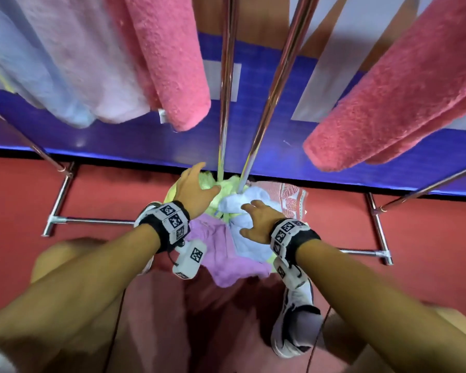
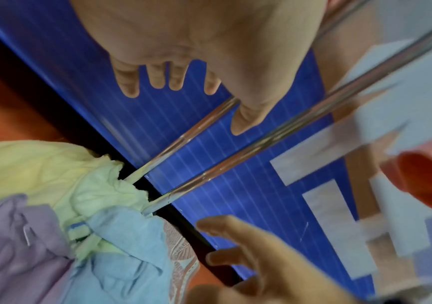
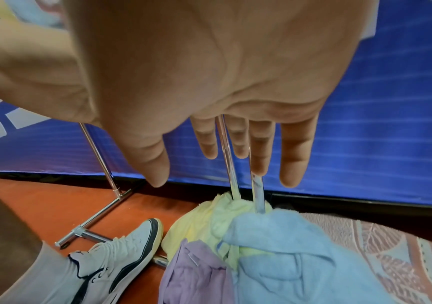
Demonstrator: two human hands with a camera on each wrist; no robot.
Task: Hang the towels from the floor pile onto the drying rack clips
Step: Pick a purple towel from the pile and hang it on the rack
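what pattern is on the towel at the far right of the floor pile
A pink and white leaf pattern on the patterned towel, clearest in the right wrist view.

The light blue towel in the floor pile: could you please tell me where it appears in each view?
Head: light blue towel, centre, under the right hand.
Left wrist: bottom, left of centre.
Right wrist: lower right of centre.
Shared landmark: the two chrome rack poles that end at the pile beside it.

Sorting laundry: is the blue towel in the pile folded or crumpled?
Crumpled: the blue towel lies bunched in loose creases on the pile, with no neat edges.
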